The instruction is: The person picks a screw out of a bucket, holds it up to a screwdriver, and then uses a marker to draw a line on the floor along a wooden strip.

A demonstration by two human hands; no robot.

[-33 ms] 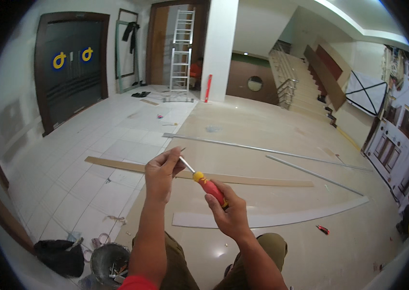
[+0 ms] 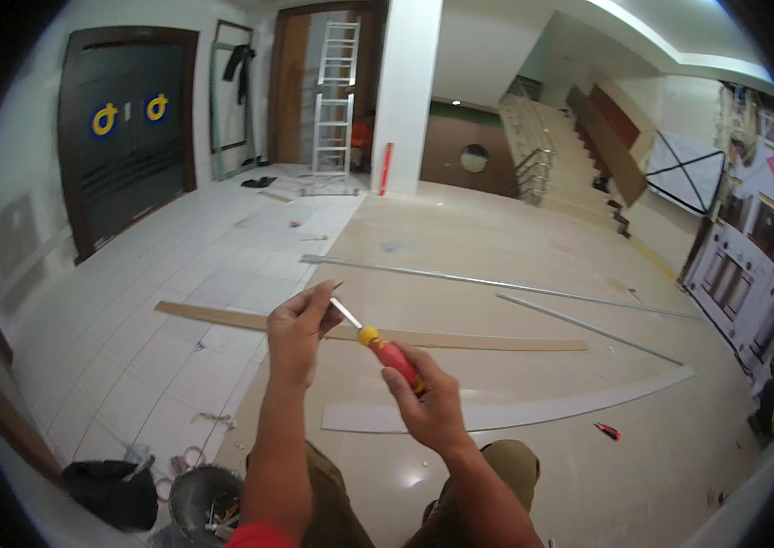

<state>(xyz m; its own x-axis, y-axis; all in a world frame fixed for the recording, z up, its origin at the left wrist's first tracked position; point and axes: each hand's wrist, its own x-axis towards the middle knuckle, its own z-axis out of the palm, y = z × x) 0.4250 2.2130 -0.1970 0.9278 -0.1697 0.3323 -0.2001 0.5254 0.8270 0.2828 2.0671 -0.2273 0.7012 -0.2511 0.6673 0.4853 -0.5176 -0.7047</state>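
Red screwdriver (image 2: 396, 359) aloft (strip (image 2: 460, 341) edges beyond)

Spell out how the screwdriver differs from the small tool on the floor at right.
The screwdriver is gripped in the right hand; the small tool lies untouched on the floor.
The screwdriver's handle is red and yellow; the small tool is red and black.
The screwdriver slants, tip toward the left hand; the small tool lies flat.
Both show red.
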